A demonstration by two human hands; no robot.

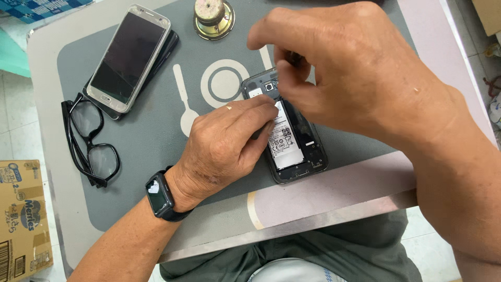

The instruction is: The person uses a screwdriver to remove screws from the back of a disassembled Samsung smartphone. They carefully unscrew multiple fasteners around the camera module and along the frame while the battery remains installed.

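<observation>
Already the opened phone (292, 141) lies face down near the front edge of the desk (334, 193), its back cover off and the battery (284, 141) with its white label exposed inside the dark frame. So the opening appears done; the battery is not yet out and sits flat in its bay. The left hand (229, 146), a dark smartwatch (159, 194) on its wrist, presses down on the phone's left side, fingers half curled, the fingertips at the upper corner of the battery. The right hand (344, 73) hovers over the top of the phone, thumb and forefinger pinched narrowly together; whether they grip some small part I cannot tell. Well apart at the left lie black glasses (88, 141) and a silver phone (129, 57) stacked on a darker one, with a small round brass-coloured part (214, 18) at the far edge.
</observation>
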